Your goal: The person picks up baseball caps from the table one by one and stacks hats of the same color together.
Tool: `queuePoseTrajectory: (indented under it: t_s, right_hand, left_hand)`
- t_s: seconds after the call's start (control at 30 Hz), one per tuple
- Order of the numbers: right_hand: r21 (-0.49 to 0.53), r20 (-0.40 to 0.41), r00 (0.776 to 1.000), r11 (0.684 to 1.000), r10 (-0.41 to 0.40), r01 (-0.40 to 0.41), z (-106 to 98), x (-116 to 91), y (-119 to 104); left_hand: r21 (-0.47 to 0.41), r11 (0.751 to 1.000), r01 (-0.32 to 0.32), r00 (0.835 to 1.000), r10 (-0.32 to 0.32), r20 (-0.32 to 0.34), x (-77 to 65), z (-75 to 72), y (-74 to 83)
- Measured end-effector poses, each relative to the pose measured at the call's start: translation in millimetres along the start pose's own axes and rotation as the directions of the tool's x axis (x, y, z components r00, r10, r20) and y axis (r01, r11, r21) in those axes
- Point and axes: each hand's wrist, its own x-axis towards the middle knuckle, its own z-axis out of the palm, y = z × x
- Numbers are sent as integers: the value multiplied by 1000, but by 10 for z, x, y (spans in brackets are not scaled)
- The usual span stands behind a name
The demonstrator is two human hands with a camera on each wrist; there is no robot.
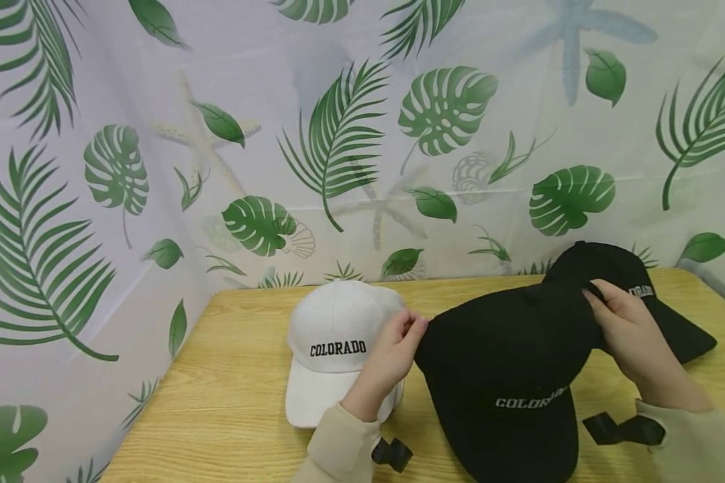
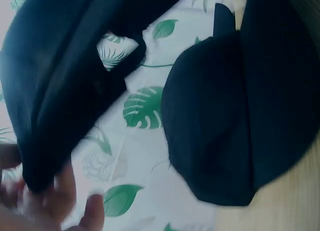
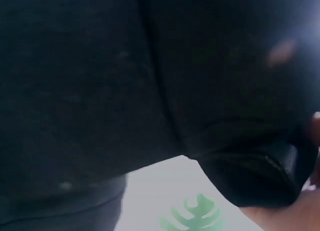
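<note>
Both hands hold a black baseball cap (image 1: 489, 349) by its edges, brim hanging down toward the camera and part of its white "COLORADO" lettering creased over. My left hand (image 1: 393, 352) pinches the cap's left edge in front of the white cap. At the right edge, my right hand (image 1: 631, 335) grips the fabric with thumb and fingers. Dark fabric of the held cap (image 2: 55, 76) arches across the upper left of the left wrist view, fingers (image 2: 62, 193) around its lower end. In the right wrist view the cap (image 3: 90, 91) fills most of the picture.
A white "COLORADO" cap (image 1: 332, 322) sits on the wooden table (image 1: 235, 376), left of the held cap. Behind the right hand stands a second black cap (image 1: 604, 265), partly covered. A leaf-patterned cloth (image 1: 350, 40) hangs behind and at the left.
</note>
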Motion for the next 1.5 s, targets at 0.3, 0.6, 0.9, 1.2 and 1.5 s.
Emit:
queuePoseTrajectory:
  t_s: [0.3, 0.6, 0.9, 1.2, 1.5]
  right_hand:
    - [-29, -148, 972, 982, 180, -186, -181, 71, 262]
    - [-258, -115, 980, 948, 163, -188, -173, 88, 359]
    - [-670, -84, 902, 645, 424, -366, -302, 49, 463]
    - [-749, -65, 893, 570, 445, -339, -423, 16, 577]
    - [-649, 81, 831, 662, 551, -376, -519, -64, 638]
  left_hand:
    - [-50, 994, 101, 987, -106, -120, 72, 218, -36]
    - [163, 971, 174, 984, -175, -9, 162, 293, -215]
    - [271, 914, 302, 945, -325, 42, 130, 488, -304]
    - [278, 906, 319, 936, -347, 57, 113, 583, -393]
    - [452, 856, 253, 910, -368, 188, 25, 520, -276]
